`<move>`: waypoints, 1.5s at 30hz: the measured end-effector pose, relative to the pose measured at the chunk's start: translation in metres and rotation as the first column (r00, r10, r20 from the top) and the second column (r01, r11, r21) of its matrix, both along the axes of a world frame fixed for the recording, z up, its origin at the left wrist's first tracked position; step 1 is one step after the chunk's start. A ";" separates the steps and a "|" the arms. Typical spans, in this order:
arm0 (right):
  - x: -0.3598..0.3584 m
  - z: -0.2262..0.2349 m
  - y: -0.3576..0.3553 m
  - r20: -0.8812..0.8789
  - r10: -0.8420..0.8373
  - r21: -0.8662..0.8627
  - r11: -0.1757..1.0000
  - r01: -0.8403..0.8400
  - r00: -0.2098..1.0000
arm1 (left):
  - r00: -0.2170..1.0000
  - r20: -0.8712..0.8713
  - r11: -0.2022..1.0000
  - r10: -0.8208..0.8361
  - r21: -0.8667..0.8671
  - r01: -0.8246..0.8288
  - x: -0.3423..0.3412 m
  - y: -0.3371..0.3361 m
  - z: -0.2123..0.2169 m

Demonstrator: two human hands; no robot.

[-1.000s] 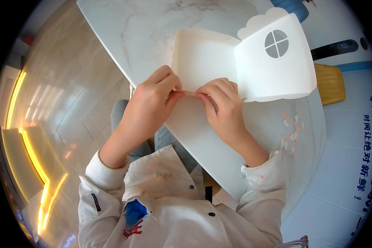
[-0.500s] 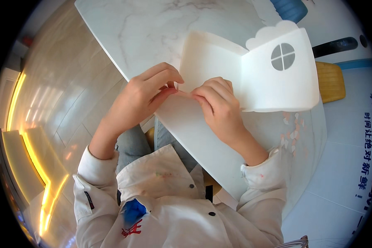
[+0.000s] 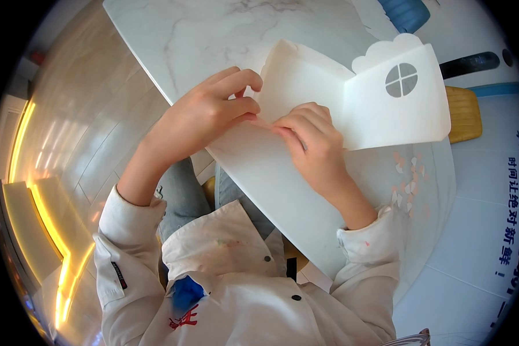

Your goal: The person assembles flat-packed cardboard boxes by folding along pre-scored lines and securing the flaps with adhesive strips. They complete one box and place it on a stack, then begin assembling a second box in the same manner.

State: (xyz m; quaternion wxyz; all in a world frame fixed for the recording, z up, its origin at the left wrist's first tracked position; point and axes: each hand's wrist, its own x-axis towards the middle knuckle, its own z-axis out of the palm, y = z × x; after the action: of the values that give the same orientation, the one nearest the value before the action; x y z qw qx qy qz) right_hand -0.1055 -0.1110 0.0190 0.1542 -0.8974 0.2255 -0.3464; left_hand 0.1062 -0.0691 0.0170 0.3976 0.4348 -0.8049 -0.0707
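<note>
Box (image 3: 352,101) has shifted right since a second ago, and the left hand (image 3: 213,106) spreads its upper fingers more. Before the box's near left side, it and the right hand (image 3: 314,134) narrowly pinch a pink strip (image 3: 263,123), long axis crosswise, right end slanting toward the person.

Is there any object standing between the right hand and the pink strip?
Nothing visible: the right hand pinches one end of the pink strip directly. The left hand is at the other end; the box lies beyond.
</note>
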 end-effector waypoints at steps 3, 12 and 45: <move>-0.003 0.003 -0.003 -0.020 0.015 0.007 1.000 -0.015 1.000 | 0.999 0.016 0.999 -0.048 0.011 0.048 0.000 0.000 0.001; -0.005 0.001 0.000 -0.092 0.008 0.053 0.999 -0.003 0.996 | 0.995 0.100 0.999 -0.028 0.027 0.026 -0.005 0.001 0.014; -0.006 0.005 0.002 -0.189 -0.076 0.090 0.991 0.094 0.979 | 0.989 0.031 0.986 0.142 0.083 -0.144 -0.023 0.025 0.011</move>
State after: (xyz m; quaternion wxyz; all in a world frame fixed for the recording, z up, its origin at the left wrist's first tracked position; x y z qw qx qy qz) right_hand -0.1114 -0.1085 0.0241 0.1617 -0.9066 0.2939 -0.2562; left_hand 0.0827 -0.0443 0.0276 0.3728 0.5087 -0.7728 -0.0707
